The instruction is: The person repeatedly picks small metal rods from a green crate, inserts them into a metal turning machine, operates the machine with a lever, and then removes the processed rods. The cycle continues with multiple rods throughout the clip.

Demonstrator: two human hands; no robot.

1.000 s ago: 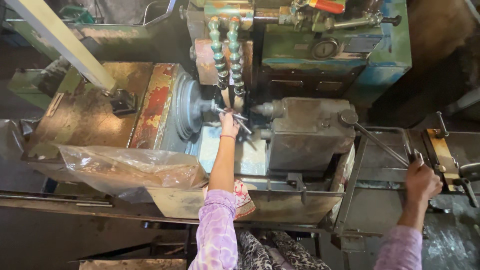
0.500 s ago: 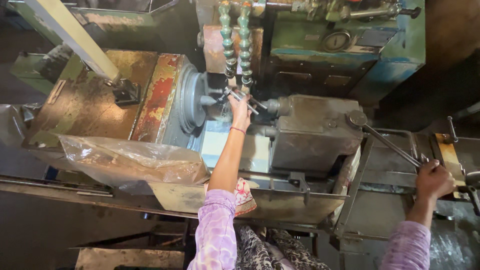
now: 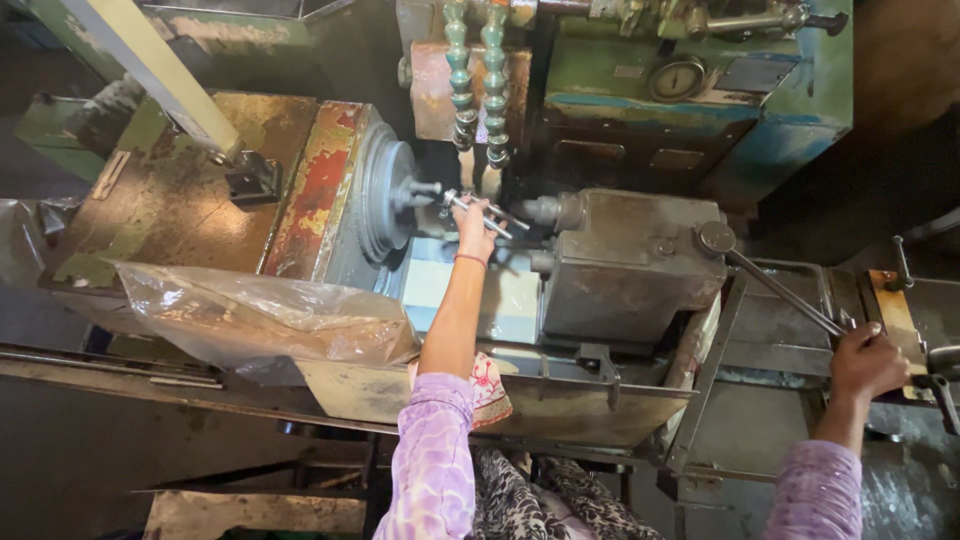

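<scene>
I look down on an old lathe with a rusty headstock (image 3: 200,190) and a grey round chuck (image 3: 385,195). My left hand (image 3: 472,222) reaches up beside the chuck and grips thin metal rods (image 3: 478,210) that point toward the chuck's nose. To the right of it sits the grey turret block (image 3: 630,265). My right hand (image 3: 868,360) is closed around the end of a long steel lever (image 3: 775,290) that runs from that block to the machine's right side.
Two green segmented coolant hoses (image 3: 472,80) hang above the chuck. A clear plastic sheet (image 3: 260,315) drapes over the machine's front left. A metal chip tray (image 3: 500,395) runs along the front. A green gearbox with a round gauge (image 3: 680,78) stands behind.
The view has shifted and drawn closer. My left hand stays at the chuck with the rods. My right hand has come onto the lever's end.
</scene>
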